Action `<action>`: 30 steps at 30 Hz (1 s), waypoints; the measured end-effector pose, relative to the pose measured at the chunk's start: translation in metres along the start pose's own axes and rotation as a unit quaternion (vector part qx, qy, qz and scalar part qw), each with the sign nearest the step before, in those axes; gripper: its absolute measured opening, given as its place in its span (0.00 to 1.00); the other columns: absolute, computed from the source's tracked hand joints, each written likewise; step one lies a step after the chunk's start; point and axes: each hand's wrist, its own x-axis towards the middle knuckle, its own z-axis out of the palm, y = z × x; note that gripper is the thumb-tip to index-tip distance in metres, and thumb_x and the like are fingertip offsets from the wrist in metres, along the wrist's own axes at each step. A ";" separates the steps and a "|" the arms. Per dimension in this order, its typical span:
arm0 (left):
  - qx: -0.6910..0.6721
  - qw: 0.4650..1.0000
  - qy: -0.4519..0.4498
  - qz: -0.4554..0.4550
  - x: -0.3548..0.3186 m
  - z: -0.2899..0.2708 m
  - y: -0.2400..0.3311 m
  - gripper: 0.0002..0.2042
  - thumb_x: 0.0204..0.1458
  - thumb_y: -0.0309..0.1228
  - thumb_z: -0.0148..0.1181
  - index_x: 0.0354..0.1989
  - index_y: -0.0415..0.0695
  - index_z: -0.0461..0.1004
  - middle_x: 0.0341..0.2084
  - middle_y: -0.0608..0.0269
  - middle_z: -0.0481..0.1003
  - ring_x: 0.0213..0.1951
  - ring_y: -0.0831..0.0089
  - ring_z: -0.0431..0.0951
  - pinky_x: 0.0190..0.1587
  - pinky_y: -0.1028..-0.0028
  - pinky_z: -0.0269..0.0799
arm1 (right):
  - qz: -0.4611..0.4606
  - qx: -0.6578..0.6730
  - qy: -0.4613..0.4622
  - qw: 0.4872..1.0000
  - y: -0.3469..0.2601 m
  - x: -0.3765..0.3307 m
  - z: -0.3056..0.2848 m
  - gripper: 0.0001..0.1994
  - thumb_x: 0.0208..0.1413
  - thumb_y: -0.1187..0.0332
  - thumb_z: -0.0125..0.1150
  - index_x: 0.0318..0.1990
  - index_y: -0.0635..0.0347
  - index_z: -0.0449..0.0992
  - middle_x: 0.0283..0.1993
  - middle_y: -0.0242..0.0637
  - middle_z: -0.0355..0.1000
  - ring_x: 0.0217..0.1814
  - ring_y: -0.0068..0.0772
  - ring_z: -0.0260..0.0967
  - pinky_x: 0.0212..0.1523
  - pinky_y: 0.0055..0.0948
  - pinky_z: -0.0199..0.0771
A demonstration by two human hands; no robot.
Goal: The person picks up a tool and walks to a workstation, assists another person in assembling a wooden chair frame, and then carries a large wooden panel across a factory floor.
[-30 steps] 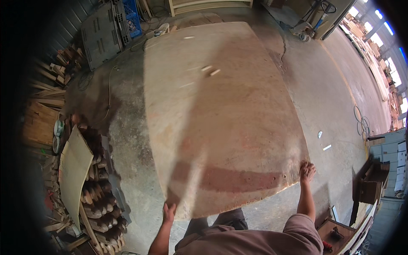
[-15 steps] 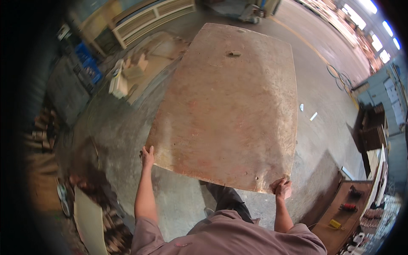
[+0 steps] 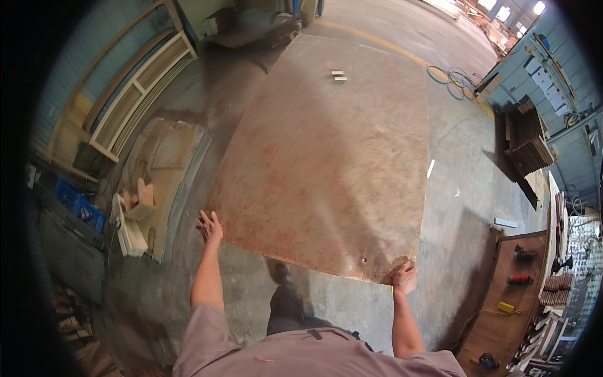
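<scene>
A large, worn brown wooden board stretches out in front of me, its near edge at about the level of my hands. My left hand is at its near left corner, thumb by the edge and fingers reaching out past the side. At the near right corner, my right hand is closed around the edge, with some fingers hidden. Two small pale wood blocks lie on the board's far part. A small hole shows near its front edge.
Wood offcuts sit on a low sheet stack at left, near a slatted wooden frame. Right, a brown bench holds tools, including a yellow one. A coiled hose lies beyond the board on the floor.
My view has turned, so the surroundings have shifted. I hold the board by the same corners. A second small block now shows beside the first, and the left fingers look more spread.
</scene>
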 end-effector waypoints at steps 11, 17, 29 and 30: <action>0.012 0.989 -0.006 0.145 0.199 0.080 0.406 0.35 0.62 0.54 0.40 0.72 0.44 0.46 0.66 0.40 0.53 0.63 0.40 0.58 0.65 0.50 0.54 | 0.109 -0.013 0.034 0.993 -0.242 0.270 0.024 0.23 0.64 0.47 0.41 0.43 0.59 0.70 0.36 0.57 0.77 0.41 0.63 0.74 0.43 0.55 0.71; 0.016 0.969 -0.023 0.247 0.309 0.124 0.626 0.39 0.60 0.54 0.46 0.71 0.41 0.45 0.66 0.41 0.52 0.62 0.41 0.57 0.64 0.52 0.52 | 0.129 0.015 0.059 0.990 -0.382 0.465 0.044 0.24 0.64 0.48 0.41 0.42 0.62 0.72 0.37 0.58 0.76 0.41 0.62 0.73 0.42 0.55 0.71; 0.102 0.830 0.103 0.539 0.364 0.212 1.136 0.39 0.55 0.51 0.55 0.72 0.49 0.49 0.73 0.53 0.41 0.73 0.49 0.39 0.70 0.43 0.34 | 0.149 0.032 0.069 0.986 -0.641 0.918 0.050 0.25 0.63 0.45 0.40 0.41 0.59 0.73 0.37 0.56 0.77 0.43 0.62 0.75 0.43 0.55 0.72; 0.089 0.834 0.095 0.537 0.361 0.226 1.170 0.38 0.55 0.51 0.55 0.72 0.49 0.50 0.72 0.53 0.42 0.73 0.49 0.40 0.70 0.42 0.34 | 0.137 0.030 0.073 0.987 -0.664 0.956 0.057 0.25 0.64 0.46 0.39 0.41 0.59 0.74 0.37 0.56 0.77 0.43 0.63 0.74 0.43 0.55 0.72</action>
